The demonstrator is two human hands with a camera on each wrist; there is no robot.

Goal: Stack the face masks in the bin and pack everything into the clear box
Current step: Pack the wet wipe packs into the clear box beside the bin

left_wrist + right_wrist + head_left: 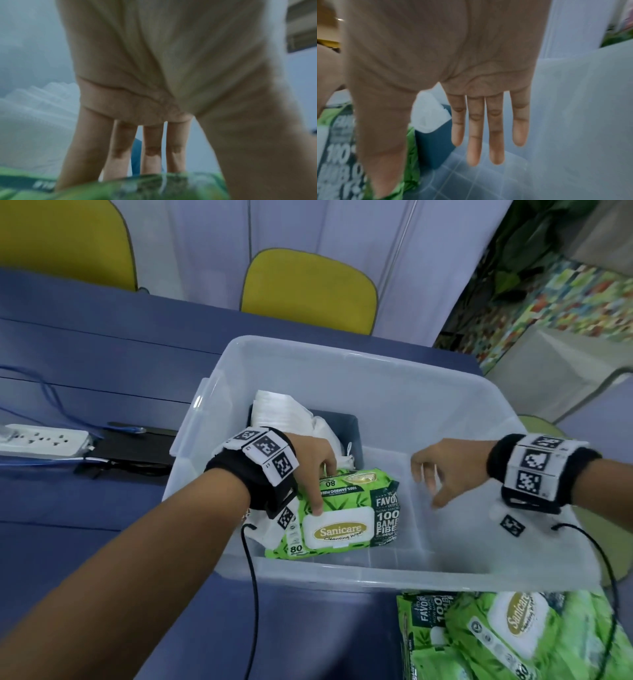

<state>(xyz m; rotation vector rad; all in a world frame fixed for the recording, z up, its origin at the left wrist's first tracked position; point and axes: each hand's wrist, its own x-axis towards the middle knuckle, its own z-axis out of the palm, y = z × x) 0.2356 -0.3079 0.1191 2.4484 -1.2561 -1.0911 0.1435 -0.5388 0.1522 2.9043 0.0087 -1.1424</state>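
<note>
Two more green wipe packs [507, 635] lie blurred on the blue tabletop [85, 364] in the head view, while inside the clear plastic box [376, 378] the left hand [308, 465] pinches one green Sanicare wipes pack [346, 513], long axis left-right, beside the dark blue bin [352, 433] of white face masks [281, 409]. Left wrist view: fingers [150, 152] and thumb straddle that pack's edge. Right wrist view: the right hand [447, 65] hangs inside the box, grip wide and empty.

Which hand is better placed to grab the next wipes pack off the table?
Right. The right hand is open and empty, nearer the green wipes packs on the table; the left hand holds the green pack in the clear box.

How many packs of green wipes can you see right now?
3, maybe more hidden: one in the clear box under the left hand, and two overlapping on the table at bottom right, and.
</note>
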